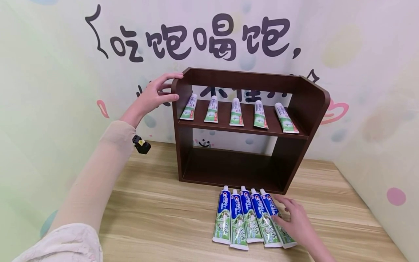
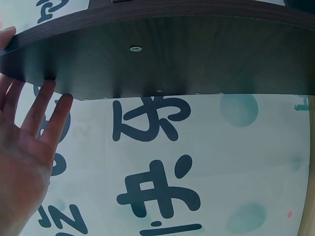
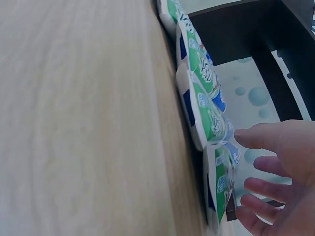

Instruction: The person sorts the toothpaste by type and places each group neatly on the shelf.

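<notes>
My left hand holds the upper left corner of a dark brown two-tier shelf, thumb at the front edge; in the left wrist view its fingertips meet the side panel. Several blue-and-green Crest toothpaste tubes lie side by side on the table before the shelf, caps toward it. Over the rightmost tube is my right hand, thumb and fingers spread. The right wrist view shows this hand beside the nearest tube, with a gap between thumb and fingers.
Several smaller white-and-green tubes, one of them at the middle, stand in a spaced row on the upper tier. Below is the lower tier's board. The wooden table meets a printed wall covering behind and at the sides.
</notes>
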Tool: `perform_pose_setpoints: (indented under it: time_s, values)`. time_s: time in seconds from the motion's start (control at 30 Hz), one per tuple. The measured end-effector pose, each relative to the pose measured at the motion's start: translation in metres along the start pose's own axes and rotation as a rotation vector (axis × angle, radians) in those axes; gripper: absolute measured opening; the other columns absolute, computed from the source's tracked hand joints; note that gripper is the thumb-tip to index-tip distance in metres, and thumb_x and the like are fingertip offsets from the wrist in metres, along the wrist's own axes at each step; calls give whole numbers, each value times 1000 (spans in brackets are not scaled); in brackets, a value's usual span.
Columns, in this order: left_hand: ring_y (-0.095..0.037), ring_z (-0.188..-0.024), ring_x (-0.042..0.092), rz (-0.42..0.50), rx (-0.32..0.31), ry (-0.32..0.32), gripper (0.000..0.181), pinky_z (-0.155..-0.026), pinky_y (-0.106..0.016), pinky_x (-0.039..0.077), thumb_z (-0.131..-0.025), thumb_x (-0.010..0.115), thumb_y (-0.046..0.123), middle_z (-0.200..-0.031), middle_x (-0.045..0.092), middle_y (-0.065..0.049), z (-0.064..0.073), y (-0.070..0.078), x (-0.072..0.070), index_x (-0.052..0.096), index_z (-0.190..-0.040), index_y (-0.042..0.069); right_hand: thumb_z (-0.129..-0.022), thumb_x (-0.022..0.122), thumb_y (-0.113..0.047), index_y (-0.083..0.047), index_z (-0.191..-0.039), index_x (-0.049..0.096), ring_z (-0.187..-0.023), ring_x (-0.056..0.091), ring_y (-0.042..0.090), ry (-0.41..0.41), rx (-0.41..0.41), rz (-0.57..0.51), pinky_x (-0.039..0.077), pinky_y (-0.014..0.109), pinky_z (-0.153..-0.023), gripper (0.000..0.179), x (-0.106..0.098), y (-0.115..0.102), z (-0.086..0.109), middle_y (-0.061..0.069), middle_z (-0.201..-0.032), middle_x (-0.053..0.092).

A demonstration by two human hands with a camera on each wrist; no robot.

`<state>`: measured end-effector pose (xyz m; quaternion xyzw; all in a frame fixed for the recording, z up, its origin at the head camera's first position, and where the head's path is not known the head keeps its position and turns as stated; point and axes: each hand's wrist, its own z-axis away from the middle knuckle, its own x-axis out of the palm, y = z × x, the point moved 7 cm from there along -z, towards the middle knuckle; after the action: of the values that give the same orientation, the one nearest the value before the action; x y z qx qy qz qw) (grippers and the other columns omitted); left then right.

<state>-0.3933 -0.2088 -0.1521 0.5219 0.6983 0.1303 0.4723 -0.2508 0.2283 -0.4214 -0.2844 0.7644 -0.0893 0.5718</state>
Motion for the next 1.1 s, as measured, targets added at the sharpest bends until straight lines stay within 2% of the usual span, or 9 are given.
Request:
perform_pose_setpoints:
  time_s: [0.23,0.4,0.57,0.77,0.9,1.1]
  values:
    - [-32,-140,45,5,3,-1,57,-104,-45,48,-91,68,12,-157,39,9,0,0,0,49,-143,24,-81,80,-25,-8,-138,56,-103,64,32,-129,83,-19,54,54,-84,64,9,14,1,20,-128,62]
    - [-33,-141,43,13,-6,-4,59,-107,-51,46,-91,68,12,-158,38,8,-1,-1,0,48,-145,22,-80,81,-23,-7,-135,59,-98,67,29,-148,97,-88,56,51,-84,61,12,20,4,17,-119,66]
    - [-33,-142,42,17,-13,-5,59,-107,-52,45,-91,68,11,-158,37,8,-1,-1,0,47,-145,22,-80,80,-21,-8,-136,58,-96,65,21,-183,85,-131,56,41,-82,62,12,20,6,11,-113,68]
    - [-32,-142,43,18,-23,-4,59,-105,-48,47,-90,68,11,-158,37,9,0,0,-1,48,-145,23,-80,81,-24,-7,-142,52,-92,63,14,-263,125,-129,53,30,-78,70,14,20,7,10,-117,67]
    - [-32,-141,44,23,-23,-4,59,-103,-44,48,-90,68,11,-158,38,9,-1,-1,-1,48,-144,23,-79,81,-22,-8,-142,52,-84,62,12,-278,143,-124,51,26,-72,71,15,20,6,10,-117,67]
    - [-32,-141,44,27,-29,-7,59,-103,-44,48,-90,69,11,-158,37,9,-1,-2,0,48,-144,23,-76,82,-19,-13,-141,54,-69,49,7,-276,157,-88,41,21,-62,71,16,19,3,4,-99,66]
